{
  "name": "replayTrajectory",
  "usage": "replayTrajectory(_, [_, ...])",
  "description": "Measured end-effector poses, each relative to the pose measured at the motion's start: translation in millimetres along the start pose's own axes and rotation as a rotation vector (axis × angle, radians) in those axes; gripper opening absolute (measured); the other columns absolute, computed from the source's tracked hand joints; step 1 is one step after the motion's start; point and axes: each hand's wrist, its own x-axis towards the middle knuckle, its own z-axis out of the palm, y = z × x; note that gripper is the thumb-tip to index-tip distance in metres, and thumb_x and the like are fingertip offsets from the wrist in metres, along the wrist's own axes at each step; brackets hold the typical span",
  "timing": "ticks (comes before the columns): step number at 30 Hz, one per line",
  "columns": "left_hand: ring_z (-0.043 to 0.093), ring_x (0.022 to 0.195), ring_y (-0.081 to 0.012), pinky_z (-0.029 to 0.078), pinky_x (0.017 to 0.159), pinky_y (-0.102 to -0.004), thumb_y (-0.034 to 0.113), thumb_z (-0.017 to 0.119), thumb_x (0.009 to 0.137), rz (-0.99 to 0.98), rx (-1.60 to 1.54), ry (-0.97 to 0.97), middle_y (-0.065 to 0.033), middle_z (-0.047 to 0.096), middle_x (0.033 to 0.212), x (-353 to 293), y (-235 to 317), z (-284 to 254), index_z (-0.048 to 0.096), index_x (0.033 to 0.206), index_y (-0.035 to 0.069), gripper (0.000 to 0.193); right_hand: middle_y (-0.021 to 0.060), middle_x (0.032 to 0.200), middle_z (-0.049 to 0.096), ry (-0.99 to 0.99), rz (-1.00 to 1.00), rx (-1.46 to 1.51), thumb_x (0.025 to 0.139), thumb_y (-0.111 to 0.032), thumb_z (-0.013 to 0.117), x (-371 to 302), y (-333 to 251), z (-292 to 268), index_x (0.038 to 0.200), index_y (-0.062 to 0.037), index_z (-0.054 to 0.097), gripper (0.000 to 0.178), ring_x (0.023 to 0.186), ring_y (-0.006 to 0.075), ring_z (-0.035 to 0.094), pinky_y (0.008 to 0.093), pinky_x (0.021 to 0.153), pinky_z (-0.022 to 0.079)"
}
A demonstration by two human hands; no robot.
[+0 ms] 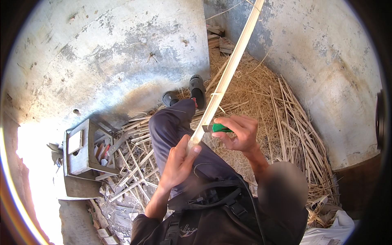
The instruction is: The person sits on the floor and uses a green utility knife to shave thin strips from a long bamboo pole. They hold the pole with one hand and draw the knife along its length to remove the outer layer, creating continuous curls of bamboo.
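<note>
A long pale strip of split bamboo or wood (228, 77) slants from my lap up to the far wall. My left hand (179, 161) is closed round its near end, above my thigh. In my right hand (241, 131) is a knife with a green handle (221, 128). Its short dark blade (207, 128) meets the right edge of the strip, just beyond my left hand. Thin curled shavings (217, 94) cling to the strip farther along.
Straw-like shavings (253, 90) cover the floor ahead. Loose sticks lie in a pile (304, 139) along the right wall and scattered (136, 163) at the left. A small wooden stool (79, 151) stands at the left. A white sack (332, 230) lies at the lower right.
</note>
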Motion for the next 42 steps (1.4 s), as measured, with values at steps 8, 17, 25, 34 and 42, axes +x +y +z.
replayTrajectory(8, [0.035,0.066,-0.0100,0.033,0.055,-0.0342,0.028,0.062,0.111,-0.025,-0.008,-0.024,-0.0066,0.039,0.066,-3,-8,-1,0.048,0.094,0.001,0.035,-0.0013,0.072,0.072,0.052,-0.024,-0.016,0.088,-0.045,0.084,-1,9,3,0.099,-0.0123,0.079,0.035,0.054,0.0153,0.065,0.0304,0.049,0.046])
replayTrajectory(17, [0.038,0.065,-0.0085,0.034,0.056,-0.0333,0.031,0.060,0.112,-0.072,-0.024,-0.048,-0.0043,0.041,0.065,-8,-4,-3,0.050,0.095,0.001,0.036,-0.0018,0.070,0.071,0.037,-0.044,-0.028,0.088,-0.044,0.084,-1,10,3,0.099,-0.0122,0.079,0.034,0.052,0.0149,0.062,0.0304,0.049,0.044])
replayTrajectory(25, [0.041,0.066,-0.0066,0.035,0.057,-0.0303,0.033,0.058,0.113,-0.134,-0.044,-0.083,0.0004,0.046,0.066,-20,-14,-9,0.055,0.103,0.002,0.032,0.0049,0.075,0.075,0.047,0.032,-0.001,0.091,-0.036,0.081,2,20,1,0.096,-0.0060,0.079,0.031,0.058,0.0206,0.070,0.0321,0.054,0.051])
replayTrajectory(34, [0.044,0.070,-0.0068,0.038,0.061,-0.0287,0.036,0.056,0.113,-0.149,-0.066,-0.099,0.0020,0.051,0.072,-32,-18,-12,0.059,0.112,0.002,0.034,0.0084,0.075,0.075,0.101,0.084,0.056,0.097,-0.038,0.077,5,35,6,0.099,-0.0016,0.079,0.037,0.059,0.0172,0.069,0.0294,0.049,0.049])
replayTrajectory(42, [0.044,0.078,-0.0068,0.040,0.068,-0.0282,0.036,0.054,0.114,-0.198,-0.112,-0.151,0.0019,0.050,0.079,-38,-25,-8,0.060,0.122,0.000,0.037,0.0042,0.069,0.070,0.185,0.142,0.027,0.103,-0.046,0.069,5,68,7,0.101,-0.0001,0.079,0.047,0.052,0.0104,0.057,0.0269,0.044,0.040])
